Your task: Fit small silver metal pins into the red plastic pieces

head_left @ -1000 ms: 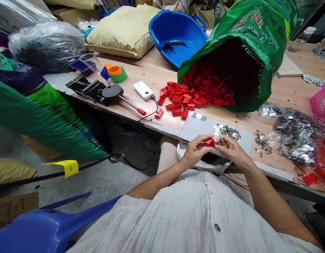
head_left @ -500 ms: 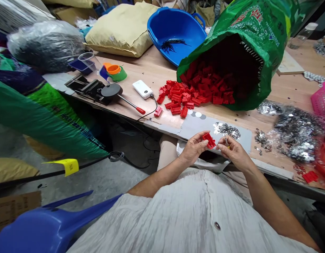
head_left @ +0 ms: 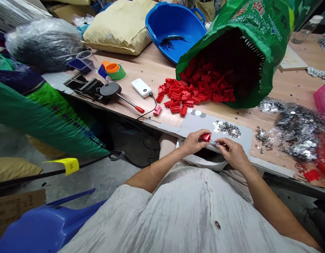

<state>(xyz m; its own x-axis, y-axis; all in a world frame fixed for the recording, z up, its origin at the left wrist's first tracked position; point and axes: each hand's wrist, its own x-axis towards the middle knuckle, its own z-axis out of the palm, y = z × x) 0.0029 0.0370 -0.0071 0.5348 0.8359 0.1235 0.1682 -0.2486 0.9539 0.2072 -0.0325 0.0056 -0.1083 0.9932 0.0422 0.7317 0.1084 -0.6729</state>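
Between its thumb and fingers, my left hand (head_left: 192,143) grips a small red plastic part (head_left: 206,137), held just over the table's front edge. My right hand (head_left: 234,153) is closed on a slim tool with a thin metal shaft (head_left: 213,141); its tip reaches the right side of the red part, and its handle is hidden in my fingers. Whether the tip is inside the part I cannot tell. Just beyond my hands, a pile of small shiny metal pieces (head_left: 227,129) lies on a grey sheet (head_left: 194,125). A white bag (head_left: 204,161) hangs open below my hands.
Red plastic parts (head_left: 175,96) spill from a green sack (head_left: 278,45). A blue basin (head_left: 175,31) stands behind. Leftward are a white power bank (head_left: 141,88) with a cable and a lever tool (head_left: 110,90). Bagged metal pieces (head_left: 299,130) lie at right.
The red part has been tilted in my left hand, turning its open side away. My right hand has turned, and the tool's shaft now points left to the part.
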